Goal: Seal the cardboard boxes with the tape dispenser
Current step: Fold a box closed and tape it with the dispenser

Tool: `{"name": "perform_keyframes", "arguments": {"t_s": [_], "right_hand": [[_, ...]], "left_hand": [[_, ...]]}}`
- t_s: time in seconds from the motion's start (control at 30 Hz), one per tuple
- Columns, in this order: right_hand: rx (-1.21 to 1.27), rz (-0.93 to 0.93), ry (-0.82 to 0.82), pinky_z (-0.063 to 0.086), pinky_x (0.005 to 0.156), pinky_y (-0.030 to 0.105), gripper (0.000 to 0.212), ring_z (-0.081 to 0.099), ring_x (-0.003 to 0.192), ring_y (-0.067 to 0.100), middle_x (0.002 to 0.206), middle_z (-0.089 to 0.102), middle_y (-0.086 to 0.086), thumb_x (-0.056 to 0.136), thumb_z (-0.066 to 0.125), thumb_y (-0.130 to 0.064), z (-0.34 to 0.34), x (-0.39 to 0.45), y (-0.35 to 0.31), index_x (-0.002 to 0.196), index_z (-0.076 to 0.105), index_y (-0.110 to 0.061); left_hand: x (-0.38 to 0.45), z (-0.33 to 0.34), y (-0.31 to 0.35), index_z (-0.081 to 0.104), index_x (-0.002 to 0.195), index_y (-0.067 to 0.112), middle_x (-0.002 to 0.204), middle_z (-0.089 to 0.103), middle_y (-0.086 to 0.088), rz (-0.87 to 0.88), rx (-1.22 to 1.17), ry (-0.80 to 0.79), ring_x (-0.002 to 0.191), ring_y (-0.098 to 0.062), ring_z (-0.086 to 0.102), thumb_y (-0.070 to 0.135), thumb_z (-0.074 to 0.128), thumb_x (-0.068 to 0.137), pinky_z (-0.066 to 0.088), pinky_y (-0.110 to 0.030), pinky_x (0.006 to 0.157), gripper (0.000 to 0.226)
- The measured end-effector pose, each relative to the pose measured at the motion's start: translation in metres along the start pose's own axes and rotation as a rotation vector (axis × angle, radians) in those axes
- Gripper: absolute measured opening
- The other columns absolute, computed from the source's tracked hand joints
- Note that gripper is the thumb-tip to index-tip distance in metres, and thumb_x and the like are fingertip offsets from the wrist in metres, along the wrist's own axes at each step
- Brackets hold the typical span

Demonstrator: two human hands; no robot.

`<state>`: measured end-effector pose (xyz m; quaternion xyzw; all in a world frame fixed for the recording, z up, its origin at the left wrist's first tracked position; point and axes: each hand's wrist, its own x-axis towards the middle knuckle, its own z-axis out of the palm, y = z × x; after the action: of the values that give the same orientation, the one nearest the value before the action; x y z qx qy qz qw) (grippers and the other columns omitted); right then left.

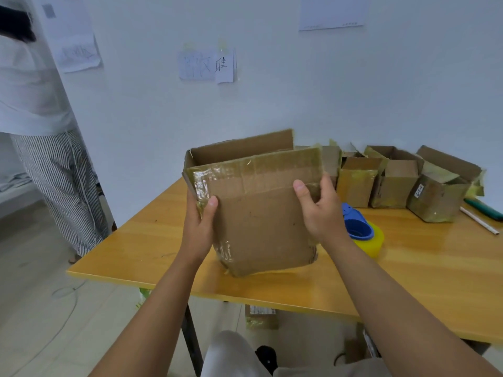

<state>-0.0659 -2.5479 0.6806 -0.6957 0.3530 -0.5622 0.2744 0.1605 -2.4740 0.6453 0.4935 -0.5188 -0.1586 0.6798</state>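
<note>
Center frame: both hands grip an open cardboard box (261, 213) w/ old tape, its bottom edge on the wooden table (152, 240); left hand (198, 227) clasps left side, right hand (321, 210) the right; blue-yellow tape dispenser (363, 231) just right, behind the wrist; more boxes (394, 178) at right.

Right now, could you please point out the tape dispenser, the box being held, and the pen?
tape dispenser (357, 224): head view, blue handle.
held box (261, 229): head view, near face.
pen (483, 209): head view, green barrel.

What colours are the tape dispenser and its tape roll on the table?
The tape dispenser is blue and its tape roll is yellow, seen in the head view.
</note>
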Motion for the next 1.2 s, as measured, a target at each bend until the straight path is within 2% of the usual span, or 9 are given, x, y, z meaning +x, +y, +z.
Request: {"name": "perform_keyframes", "arguments": {"t_s": [0.07, 0.27, 0.4, 0.57, 0.73, 0.87, 1.07, 1.13, 1.2], "right_hand": [[-0.018, -0.005, -0.002, 0.051, 0.085, 0.030, 0.064, 0.056, 0.092, 0.002, 0.098, 0.057, 0.002, 0.096, 0.051, -0.059, 0.006, 0.002, 0.000, 0.128, 0.045, -0.004], [0.031, 0.030, -0.022, 0.050, 0.096, 0.056, 0.077, 0.059, 0.110, 0.029, 0.110, 0.059, 0.006, 0.090, 0.052, -0.066, 0.000, 0.005, -0.004, 0.130, 0.048, -0.002], [0.101, 0.012, 0.039, 0.049, 0.062, 0.026, 0.029, 0.055, 0.068, -0.001, 0.074, 0.059, -0.020, 0.094, 0.059, -0.055, -0.004, 0.003, 0.004, 0.095, 0.057, -0.026], [0.209, 0.006, 0.050, 0.044, 0.055, 0.008, 0.012, 0.057, 0.064, -0.011, 0.068, 0.059, -0.032, 0.095, 0.064, -0.040, -0.014, -0.009, 0.020, 0.087, 0.054, -0.039], [0.516, 0.111, -0.062, 0.052, 0.094, 0.029, 0.027, 0.063, 0.116, 0.010, 0.123, 0.068, -0.007, 0.103, 0.053, -0.017, -0.028, -0.011, 0.029, 0.126, 0.063, -0.025], [0.683, 0.188, -0.119, 0.045, 0.095, 0.031, 0.046, 0.056, 0.127, 0.011, 0.134, 0.064, -0.007, 0.096, 0.047, 0.005, -0.037, -0.006, 0.024, 0.081, 0.075, -0.028], [0.575, 0.155, -0.117, 0.053, 0.081, 0.017, 0.031, 0.065, 0.107, -0.001, 0.110, 0.072, -0.017, 0.095, 0.057, -0.021, -0.029, -0.008, 0.018, 0.101, 0.073, -0.046], [0.493, 0.147, -0.087, 0.052, 0.080, 0.012, 0.029, 0.063, 0.105, -0.010, 0.105, 0.069, -0.031, 0.092, 0.061, -0.033, -0.026, -0.010, 0.015, 0.098, 0.068, -0.061], [0.434, 0.128, -0.054, 0.054, 0.085, 0.018, 0.021, 0.064, 0.111, 0.000, 0.114, 0.070, -0.022, 0.092, 0.061, -0.042, -0.022, -0.010, 0.017, 0.108, 0.065, -0.055]], "left_hand": [[0.002, -0.006, -0.001, 0.019, 0.154, 0.043, 0.151, 0.041, 0.020, -0.009, 0.020, -0.003, 0.137, 0.000, 0.041, 0.065, 0.049, 0.091, 0.037, -0.032, 0.111, 0.074], [0.001, -0.007, 0.002, 0.027, 0.152, 0.036, 0.138, 0.053, 0.021, 0.018, 0.012, -0.040, 0.124, 0.001, 0.053, 0.057, 0.061, 0.087, 0.047, -0.012, 0.090, 0.076], [0.000, -0.003, 0.010, 0.033, 0.145, 0.045, 0.131, 0.053, 0.028, 0.032, 0.007, -0.016, 0.120, 0.003, 0.055, 0.065, 0.065, 0.082, 0.051, -0.014, 0.086, 0.073], [0.007, -0.005, 0.024, 0.009, 0.143, 0.069, 0.135, 0.035, 0.051, 0.009, 0.083, -0.038, 0.126, 0.018, 0.041, 0.080, 0.064, 0.070, 0.044, -0.007, 0.082, 0.092], [0.012, -0.002, 0.028, 0.020, 0.145, 0.063, 0.142, 0.043, 0.033, 0.029, 0.106, -0.075, 0.125, 0.008, 0.048, 0.079, 0.064, 0.072, 0.048, -0.008, 0.081, 0.088], [0.011, -0.002, 0.025, 0.025, 0.148, 0.055, 0.149, 0.041, 0.023, -0.008, 0.143, -0.076, 0.132, 0.001, 0.043, 0.085, 0.061, 0.067, 0.044, -0.018, 0.095, 0.094], [0.010, -0.001, 0.027, 0.057, 0.105, 0.064, 0.120, 0.057, 0.017, -0.028, 0.184, -0.085, 0.113, 0.000, 0.056, 0.085, 0.055, 0.071, 0.051, -0.037, 0.097, 0.040], [0.011, -0.003, 0.027, 0.059, 0.103, 0.061, 0.125, 0.059, 0.009, -0.045, 0.177, -0.089, 0.120, -0.011, 0.055, 0.083, 0.053, 0.075, 0.048, -0.046, 0.102, 0.036], [0.012, -0.003, 0.029, 0.064, 0.107, 0.051, 0.123, 0.061, 0.003, -0.050, 0.156, -0.104, 0.119, -0.014, 0.057, 0.082, 0.049, 0.079, 0.047, -0.050, 0.102, 0.044]]}}
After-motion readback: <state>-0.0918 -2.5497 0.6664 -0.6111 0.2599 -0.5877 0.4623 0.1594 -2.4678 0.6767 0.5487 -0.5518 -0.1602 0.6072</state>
